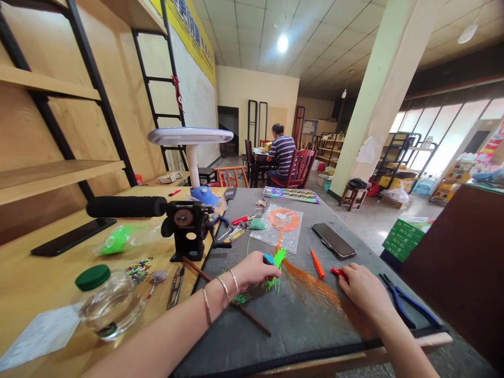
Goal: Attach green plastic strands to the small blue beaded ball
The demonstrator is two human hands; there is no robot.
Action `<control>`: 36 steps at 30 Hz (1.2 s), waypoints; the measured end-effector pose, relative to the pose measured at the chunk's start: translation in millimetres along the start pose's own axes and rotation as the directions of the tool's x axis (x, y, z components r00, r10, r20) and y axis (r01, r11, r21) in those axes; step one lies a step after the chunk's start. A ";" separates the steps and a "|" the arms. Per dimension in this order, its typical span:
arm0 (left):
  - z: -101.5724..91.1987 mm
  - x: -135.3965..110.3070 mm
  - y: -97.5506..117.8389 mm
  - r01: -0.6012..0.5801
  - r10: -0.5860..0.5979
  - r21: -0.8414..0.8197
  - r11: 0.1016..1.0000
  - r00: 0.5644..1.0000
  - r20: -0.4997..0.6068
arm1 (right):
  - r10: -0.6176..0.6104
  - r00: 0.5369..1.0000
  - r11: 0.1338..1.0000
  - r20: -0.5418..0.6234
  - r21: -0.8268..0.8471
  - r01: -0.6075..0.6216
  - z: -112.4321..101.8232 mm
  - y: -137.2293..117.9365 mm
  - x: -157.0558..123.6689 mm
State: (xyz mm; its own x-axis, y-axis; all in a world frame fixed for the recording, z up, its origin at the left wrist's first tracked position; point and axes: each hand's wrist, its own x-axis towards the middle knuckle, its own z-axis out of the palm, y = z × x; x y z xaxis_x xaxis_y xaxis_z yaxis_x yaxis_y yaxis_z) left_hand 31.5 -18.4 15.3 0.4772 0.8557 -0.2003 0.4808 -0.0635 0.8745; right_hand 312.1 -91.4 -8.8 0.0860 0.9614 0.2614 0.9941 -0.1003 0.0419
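Note:
My left hand (254, 270) is closed round a small bundle of bright green strands (277, 265) with a blue piece at its top, held just above the dark grey mat (291, 320). My right hand (364, 291) rests on the mat with its fingers curled over a small red tool (337, 272). Between the two hands a fan of thin orange strands (315, 289) lies spread on the mat. An orange stick (317, 263) lies just beyond them.
A black vise-like device (189, 228) with a foam handle stands left of the mat. A glass jar (110, 307), beads (138, 270), a phone (334, 240), blue-handled pliers (409, 304), a plastic bag (280, 226) and a white lamp (191, 139) are around. A person sits at a far table (281, 155).

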 end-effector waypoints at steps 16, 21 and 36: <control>16.1 -16.3 -0.4 -0.079 0.032 -0.834 0.546 0.997 -0.073 | 0.026 0.922 -0.342 0.386 0.870 -0.354 -10.4 -151.7 -10.0; 18.9 -14.9 -2.4 -0.086 0.018 -0.897 0.433 0.996 -0.086 | 0.067 0.916 -0.370 0.396 0.863 -0.346 -2.9 -173.3 -1.0; 22.1 -12.0 -5.8 -0.072 0.001 -0.920 0.386 0.997 -0.078 | 0.083 0.918 -0.403 0.388 0.856 -0.325 8.9 -185.1 -0.3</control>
State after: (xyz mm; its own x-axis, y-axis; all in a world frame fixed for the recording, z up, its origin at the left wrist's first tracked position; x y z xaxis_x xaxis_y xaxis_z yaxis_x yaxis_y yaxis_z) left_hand 39.3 -39.7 2.9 0.4187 0.8931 -0.1648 -0.5253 0.3861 0.7583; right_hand 128.6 -70.8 -25.2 0.1871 0.9737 -0.1302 -0.3719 -0.0525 -0.9268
